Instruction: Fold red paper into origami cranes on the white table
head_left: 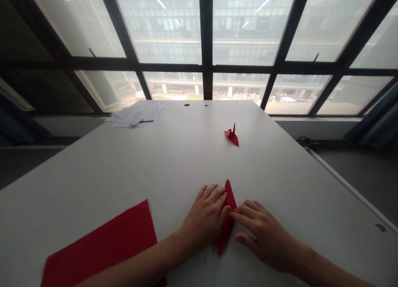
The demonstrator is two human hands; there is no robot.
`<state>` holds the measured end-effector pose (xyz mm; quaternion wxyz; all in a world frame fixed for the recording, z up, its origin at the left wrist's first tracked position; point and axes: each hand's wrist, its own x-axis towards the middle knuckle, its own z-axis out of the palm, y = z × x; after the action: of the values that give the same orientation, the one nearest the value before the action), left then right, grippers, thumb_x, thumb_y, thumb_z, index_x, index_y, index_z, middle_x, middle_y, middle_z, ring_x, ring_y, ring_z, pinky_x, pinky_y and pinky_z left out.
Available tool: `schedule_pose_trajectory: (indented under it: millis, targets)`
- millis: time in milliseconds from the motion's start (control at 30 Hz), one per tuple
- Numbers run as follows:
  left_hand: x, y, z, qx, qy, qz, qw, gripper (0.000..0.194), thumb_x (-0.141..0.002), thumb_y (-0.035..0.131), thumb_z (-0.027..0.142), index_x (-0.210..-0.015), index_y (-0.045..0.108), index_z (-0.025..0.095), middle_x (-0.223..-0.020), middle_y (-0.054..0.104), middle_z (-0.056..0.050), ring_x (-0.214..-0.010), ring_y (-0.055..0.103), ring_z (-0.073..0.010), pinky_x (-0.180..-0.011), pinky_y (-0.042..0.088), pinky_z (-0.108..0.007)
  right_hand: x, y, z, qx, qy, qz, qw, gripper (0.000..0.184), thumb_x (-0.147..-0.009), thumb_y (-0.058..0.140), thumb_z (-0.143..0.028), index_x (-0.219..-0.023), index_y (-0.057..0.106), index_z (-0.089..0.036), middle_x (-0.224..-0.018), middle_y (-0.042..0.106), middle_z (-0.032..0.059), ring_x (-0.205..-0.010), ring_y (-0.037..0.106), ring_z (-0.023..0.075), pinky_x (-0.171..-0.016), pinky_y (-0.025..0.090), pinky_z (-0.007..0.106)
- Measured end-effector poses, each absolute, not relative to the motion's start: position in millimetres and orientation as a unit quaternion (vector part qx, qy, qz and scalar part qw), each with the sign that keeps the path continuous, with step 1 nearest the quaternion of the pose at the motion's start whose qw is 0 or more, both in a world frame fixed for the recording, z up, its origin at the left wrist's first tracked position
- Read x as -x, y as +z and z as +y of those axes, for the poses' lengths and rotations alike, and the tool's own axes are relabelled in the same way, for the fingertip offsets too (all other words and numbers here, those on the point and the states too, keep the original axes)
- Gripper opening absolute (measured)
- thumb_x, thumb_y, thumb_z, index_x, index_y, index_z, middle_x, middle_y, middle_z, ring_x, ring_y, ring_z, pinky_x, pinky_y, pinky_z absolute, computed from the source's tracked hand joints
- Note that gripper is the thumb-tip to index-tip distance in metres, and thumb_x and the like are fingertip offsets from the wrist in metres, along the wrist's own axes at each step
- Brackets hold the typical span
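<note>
A narrow, diamond-shaped piece of folded red paper [228, 229] lies on the white table in front of me, its long points facing away and towards me. My left hand [207, 210] lies across its left side and holds it down, with the thumb on top near the middle. At the right corner of the fold, the fingertips of my right hand [261, 229] touch the edge. That hand's thumb is apart from its fingers, below the corner. The left palm and fingers hide part of the paper's left edge.
A flat red paper sheet [105, 241] lies at the lower left, partly under my left forearm. Farther off stands a red paper crane [232, 137]. Loose white papers [137, 114] with a dark pen on them cover the table's far left corner. Windows rise beyond the table [174, 154].
</note>
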<state>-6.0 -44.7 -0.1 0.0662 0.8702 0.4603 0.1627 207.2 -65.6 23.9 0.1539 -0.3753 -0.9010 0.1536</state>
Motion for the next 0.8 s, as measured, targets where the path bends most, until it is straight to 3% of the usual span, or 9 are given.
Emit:
schedule_pose_trajectory:
  millis: [200, 300, 433, 567, 800]
  targets:
    - [13, 5, -40, -0.884, 0.135, 0.434, 0.112, 0.045, -0.100, 0.046, 0.022, -0.144, 0.046, 0.027, -0.150, 0.049, -0.003, -0.141, 0.039, -0.0268, -0.118, 0.026, -0.054, -221, 18, -43, 0.311, 0.169, -0.915, 0.194, 0.024, -0.100, 0.049, -0.027, -0.117, 0.066, -0.023, -0.116, 0.070, 0.0062, -0.109, 0.058, 0.0208, -0.099, 0.044, 0.038]
    - [15, 9, -39, -0.898, 0.113, 0.415, 0.093, 0.044, -0.102, 0.042, 0.025, -0.146, 0.043, 0.030, -0.151, 0.047, -0.001, -0.144, 0.035, -0.0274, -0.118, 0.025, -0.056, -227, 12, -31, 0.338, 0.105, -0.915, 0.192, 0.037, -0.098, 0.053, -0.028, -0.135, 0.057, -0.023, -0.132, 0.064, 0.0071, -0.124, 0.053, 0.0222, -0.105, 0.041, 0.041]
    - [15, 7, -43, -0.917, 0.103, 0.384, 0.040, 0.050, -0.103, 0.040, 0.041, -0.150, 0.037, 0.025, -0.155, 0.041, -0.007, -0.147, 0.029, -0.0296, -0.117, 0.026, -0.057, -227, 9, -29, 0.352, 0.069, -0.918, 0.168, 0.046, -0.096, 0.057, -0.030, -0.141, 0.051, -0.026, -0.137, 0.062, 0.0062, -0.128, 0.052, 0.0226, -0.109, 0.039, 0.045]
    - [13, 2, -46, -0.925, 0.094, 0.367, -0.003, 0.054, -0.103, 0.041, 0.042, -0.153, 0.033, 0.021, -0.157, 0.038, -0.009, -0.147, 0.029, -0.0307, -0.117, 0.027, -0.056, -226, 7, -30, 0.360, 0.070, -0.914, 0.174, 0.044, -0.098, 0.053, -0.029, -0.142, 0.051, -0.026, -0.138, 0.061, 0.0071, -0.129, 0.052, 0.0226, -0.110, 0.039, 0.045]
    - [13, 3, -44, -0.935, 0.055, 0.350, -0.011, 0.060, -0.104, 0.040, 0.040, -0.157, 0.021, 0.019, -0.161, 0.029, -0.007, -0.149, 0.022, -0.0319, -0.118, 0.024, -0.056, -229, -5, -24, 0.380, 0.033, -0.920, 0.089, 0.068, -0.098, 0.051, -0.044, -0.157, 0.021, -0.024, -0.162, 0.026, 0.0070, -0.150, 0.019, 0.0295, -0.118, 0.019, 0.059]
